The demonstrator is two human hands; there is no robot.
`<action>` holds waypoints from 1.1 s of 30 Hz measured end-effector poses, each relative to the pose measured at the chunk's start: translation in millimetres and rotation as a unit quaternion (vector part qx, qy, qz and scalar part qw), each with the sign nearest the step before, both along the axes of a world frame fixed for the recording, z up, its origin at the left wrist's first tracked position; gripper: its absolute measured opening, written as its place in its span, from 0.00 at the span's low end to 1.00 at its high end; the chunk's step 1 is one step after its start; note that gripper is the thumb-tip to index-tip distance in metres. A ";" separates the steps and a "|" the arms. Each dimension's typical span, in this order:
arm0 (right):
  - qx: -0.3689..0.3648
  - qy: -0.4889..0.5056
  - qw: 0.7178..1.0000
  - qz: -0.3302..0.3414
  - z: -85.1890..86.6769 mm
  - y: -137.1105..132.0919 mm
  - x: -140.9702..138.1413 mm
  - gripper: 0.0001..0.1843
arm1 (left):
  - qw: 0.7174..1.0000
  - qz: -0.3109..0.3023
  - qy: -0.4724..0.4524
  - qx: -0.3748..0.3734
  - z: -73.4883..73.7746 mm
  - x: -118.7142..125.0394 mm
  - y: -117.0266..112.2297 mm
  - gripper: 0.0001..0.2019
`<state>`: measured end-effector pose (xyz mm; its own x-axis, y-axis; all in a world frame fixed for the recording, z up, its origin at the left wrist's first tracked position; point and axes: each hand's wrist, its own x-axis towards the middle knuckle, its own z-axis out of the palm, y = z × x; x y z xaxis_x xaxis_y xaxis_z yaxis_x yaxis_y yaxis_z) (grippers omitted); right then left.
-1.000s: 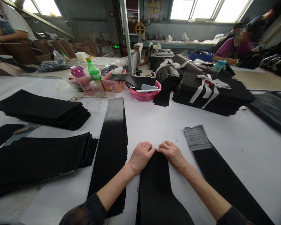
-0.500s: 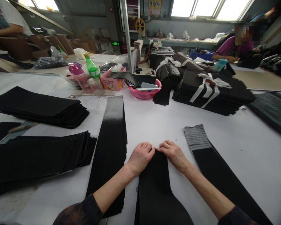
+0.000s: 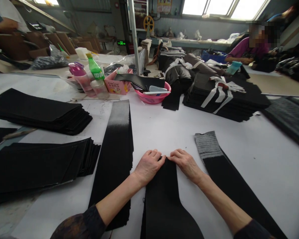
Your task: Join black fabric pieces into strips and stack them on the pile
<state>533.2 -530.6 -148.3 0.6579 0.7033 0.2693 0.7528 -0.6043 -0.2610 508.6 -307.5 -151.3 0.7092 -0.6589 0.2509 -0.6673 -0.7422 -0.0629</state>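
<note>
A black strip of sheet material (image 3: pixel 164 192) runs from the near edge of the view up to both hands, its near part bulging to the right. My left hand (image 3: pixel 150 164) pinches the left corner of its far end, fingers curled. On the right corner, my right hand (image 3: pixel 183 162) grips the same end, the fingertips of both hands almost meeting. Left of the hands lies a stack of long black strips (image 3: pixel 114 159) with a greyish far end. To the right is another black strip (image 3: pixel 229 172) whose far end bears grey streaks.
Stacks of black pieces (image 3: pixel 37 109) lie at the left on the white table (image 3: pixel 159 129). Farther back stand a pink basin (image 3: pixel 153 98), a pink box (image 3: pixel 118 83), a green bottle (image 3: pixel 95 68) and a tied black bundle (image 3: pixel 221 98). A person (image 3: pixel 249 49) sits at the back right.
The view has shifted slightly, so the table's contents appear a little farther left and higher. Both hands keep their hold on the strip's far end.
</note>
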 end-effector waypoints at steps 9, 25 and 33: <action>-0.003 0.022 1.000 -0.012 0.6 -7.6 -0.1 0.10 | 1.000 -0.006 0.016 0.023 1.6 0.0 -1.2 0.20; -0.013 0.003 0.997 -0.072 15.2 -18.2 -4.7 0.07 | 1.000 -0.002 0.012 -0.006 0.6 -0.8 -3.1 0.20; 0.082 0.070 0.993 -0.047 -15.5 25.8 1.3 0.14 | 0.990 0.006 0.061 -0.130 -9.0 1.9 8.8 0.09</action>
<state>534.5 -504.8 -163.8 0.7572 0.5919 0.2763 0.6449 -0.6102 -0.4601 510.5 -298.8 -160.3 0.7522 -0.5743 0.3230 -0.6489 -0.7308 0.2118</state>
